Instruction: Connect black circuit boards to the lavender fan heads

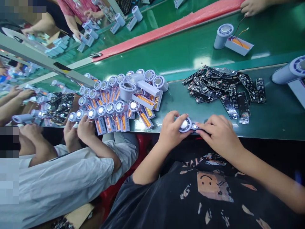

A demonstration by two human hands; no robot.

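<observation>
My left hand [169, 129] is closed around the round head of a lavender handheld fan [185, 124] at the table's front edge. From the fan's head a short dark circuit board [194, 126] points right, over the handle side. My right hand [218, 129] pinches the far end of that board between thumb and fingers. How the board sits in the handle is hidden by my fingers. Beyond my right hand lies a loose pile of black circuit boards [214, 84].
Left of my hands several lavender fans [120, 106] with orange batteries stand in rows. Another open fan [222, 35] is on the green belt [181, 54], near a person's hand [254, 7]. One more fan [289, 71] is at right. Co-workers' hands [85, 130] work at left.
</observation>
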